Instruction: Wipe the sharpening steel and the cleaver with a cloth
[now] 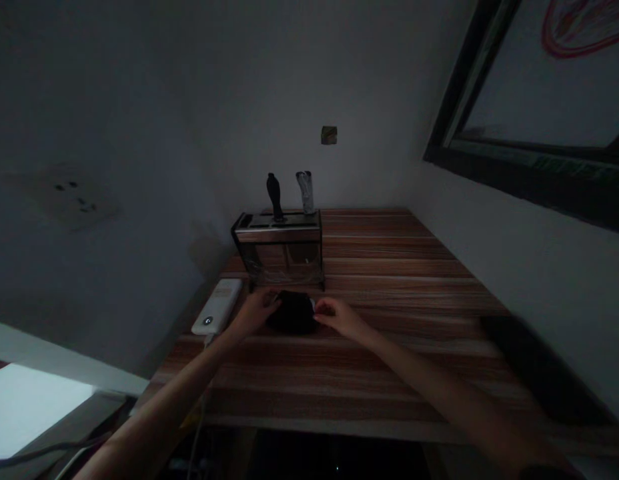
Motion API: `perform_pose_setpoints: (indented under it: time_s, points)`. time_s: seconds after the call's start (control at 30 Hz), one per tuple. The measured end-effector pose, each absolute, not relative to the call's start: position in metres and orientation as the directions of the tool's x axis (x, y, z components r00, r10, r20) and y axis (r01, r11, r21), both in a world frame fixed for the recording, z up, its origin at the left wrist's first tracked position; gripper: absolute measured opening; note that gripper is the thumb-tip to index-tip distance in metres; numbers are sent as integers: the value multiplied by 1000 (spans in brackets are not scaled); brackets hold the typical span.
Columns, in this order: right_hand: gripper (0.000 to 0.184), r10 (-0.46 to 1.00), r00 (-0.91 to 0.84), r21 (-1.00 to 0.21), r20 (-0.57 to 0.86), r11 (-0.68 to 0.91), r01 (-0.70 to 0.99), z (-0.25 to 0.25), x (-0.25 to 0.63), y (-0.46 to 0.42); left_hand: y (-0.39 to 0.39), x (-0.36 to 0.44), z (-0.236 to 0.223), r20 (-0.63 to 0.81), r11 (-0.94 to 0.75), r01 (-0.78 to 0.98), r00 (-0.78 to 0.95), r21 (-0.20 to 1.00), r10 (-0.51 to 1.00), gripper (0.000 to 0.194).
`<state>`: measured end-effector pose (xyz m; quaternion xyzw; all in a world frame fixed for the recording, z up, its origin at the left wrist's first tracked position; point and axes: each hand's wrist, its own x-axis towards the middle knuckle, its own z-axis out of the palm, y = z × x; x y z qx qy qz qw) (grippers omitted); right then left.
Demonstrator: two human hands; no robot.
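Observation:
A small black, soft-looking item, perhaps a pouch, lies on the wooden table in front of a knife block with clear sides. My left hand is closed with its fingertips on the item's upper left edge. From the other side, my right hand pinches the right edge, where a small whitish bit shows beside the fingers. The dim light hides the item's details. Two handles, one black and one wrapped in clear or silvery film, stick up from the block.
A white power bank with a cable lies left of my left hand. A long dark object lies on the table's right side. Walls flank the wood-grained table, and a framed board hangs at upper right.

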<state>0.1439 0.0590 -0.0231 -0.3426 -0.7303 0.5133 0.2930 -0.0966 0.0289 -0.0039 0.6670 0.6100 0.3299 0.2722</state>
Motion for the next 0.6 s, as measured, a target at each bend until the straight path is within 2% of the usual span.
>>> perform_pose_setpoints:
  time_s: [0.17, 0.3, 0.37, 0.5, 0.6]
  points:
    - [12, 818, -566, -919, 108, 299, 256, -26, 120, 75, 31, -102, -3, 103, -38, 827, -24, 561, 994, 28]
    - [31, 815, -570, -891, 102, 330, 312, -28, 115, 80, 27, -97, 0, 84, 17, 923, -53, 384, 995, 18]
    - [33, 808, -576, -867, 119, 368, 336, -28, 113, 80, 25, -94, 1, 79, 18, 948, -46, 318, 996, 13]
    - [20, 778, -607, -805, 164, 461, 374, -24, 111, 78, 25, -93, 3, 78, 1, 969, -21, 248, 997, 10]
    - [26, 769, -609, -766, 192, 505, 397, -22, 109, 78, 27, -93, 2, 93, -11, 973, -11, 232, 996, 10]
